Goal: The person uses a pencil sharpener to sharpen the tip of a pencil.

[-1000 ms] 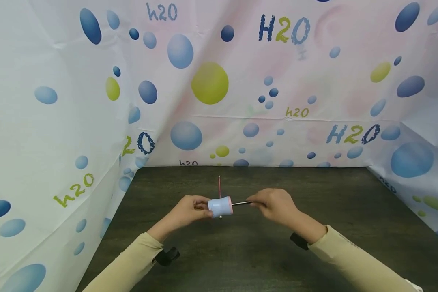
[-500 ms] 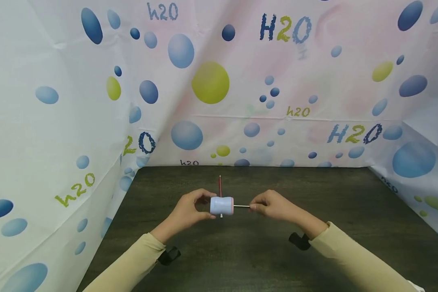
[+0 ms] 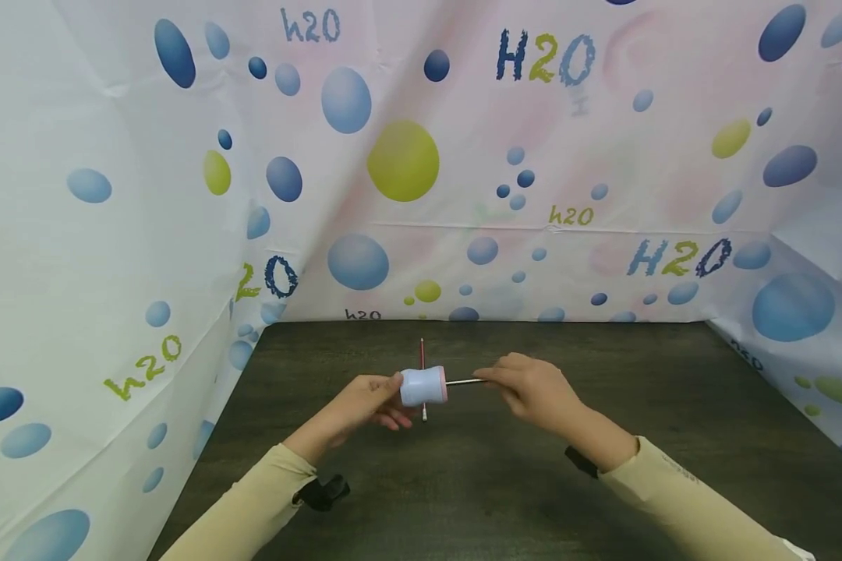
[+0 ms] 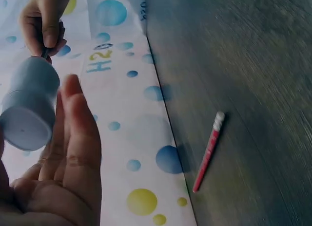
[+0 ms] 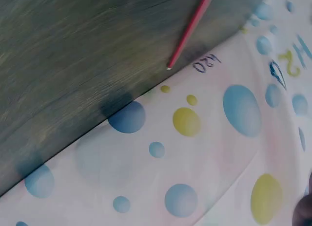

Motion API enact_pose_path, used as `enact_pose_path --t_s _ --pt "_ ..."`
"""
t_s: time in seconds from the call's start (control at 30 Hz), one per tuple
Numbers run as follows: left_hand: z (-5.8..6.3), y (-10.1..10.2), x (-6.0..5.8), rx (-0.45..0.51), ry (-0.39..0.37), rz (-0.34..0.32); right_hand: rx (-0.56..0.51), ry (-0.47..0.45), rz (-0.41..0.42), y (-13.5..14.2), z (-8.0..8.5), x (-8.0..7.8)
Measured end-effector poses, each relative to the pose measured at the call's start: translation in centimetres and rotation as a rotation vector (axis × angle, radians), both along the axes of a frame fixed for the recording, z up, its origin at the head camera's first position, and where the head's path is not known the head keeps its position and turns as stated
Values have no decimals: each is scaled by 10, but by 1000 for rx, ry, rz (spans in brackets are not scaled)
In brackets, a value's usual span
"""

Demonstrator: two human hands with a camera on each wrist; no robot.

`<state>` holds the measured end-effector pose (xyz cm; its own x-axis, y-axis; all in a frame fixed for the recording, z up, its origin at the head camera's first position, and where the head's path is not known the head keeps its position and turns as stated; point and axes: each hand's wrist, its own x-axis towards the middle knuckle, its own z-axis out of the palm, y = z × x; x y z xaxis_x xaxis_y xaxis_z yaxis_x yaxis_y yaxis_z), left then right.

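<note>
My left hand [image 3: 361, 405] grips the rounded end of a light-blue, waisted pencil sharpener [image 3: 422, 386] with a pink rim. Its thumb lies over the top and other fingers show below. From the pink end sticks a thin dark pencil [image 3: 465, 382], whose tip inside is hidden. My right hand [image 3: 533, 387] pinches the pencil's outer end. In the left wrist view the sharpener [image 4: 31, 104] shows its flat base, with the right hand [image 4: 44, 21] beyond it. Only a blurred bit of the right hand [image 5: 303, 209] enters the right wrist view.
A red pencil [image 3: 422, 354] with a whitish end lies on the dark wooden table [image 3: 603, 483], partly covered by the sharpener in the head view. White sheeting [image 3: 477, 140] printed with blue and green dots rises behind the table and at both sides.
The left hand has turned around the sharpener, its thumb going from the near side to the top. The sharpener has risen slightly and tilted, and the right hand has lifted a little with the pencil.
</note>
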<state>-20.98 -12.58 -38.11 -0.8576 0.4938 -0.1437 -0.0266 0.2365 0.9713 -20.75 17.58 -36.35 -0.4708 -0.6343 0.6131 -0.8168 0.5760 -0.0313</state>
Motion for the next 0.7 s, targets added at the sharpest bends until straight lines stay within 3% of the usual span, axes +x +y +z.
enact_pose_path --t_s 0.07,0.1,0.17,0.23,0.3,0.37,0.47,0.53,0.6,0.7 --pt "1 -1 1 4 1 -39 -3 187 16 -1 -4 0" --pt "2 -1 2 3 7 -44 -4 232 20 -1 -5 0" --pt "4 0 3 2 25 -43 -9 258 19 -2 -5 2" --pt "6 1 5 -40 112 -29 18 193 -6 -2 -2 5" --pt "7 5 8 -90 210 5 41 -15 -20 -1 4 7" --pt "8 10 12 -187 393 24 37 -343 -8 2 10 7" --pt "7 16 17 -329 691 52 -63 -892 26 7 16 2" --pt "5 17 18 -389 847 68 -113 -1124 40 10 15 -2" --pt "2 17 19 -385 901 67 -125 -1205 63 12 11 -5" --pt "-1 16 17 -312 861 30 -99 -1144 77 14 5 -6"
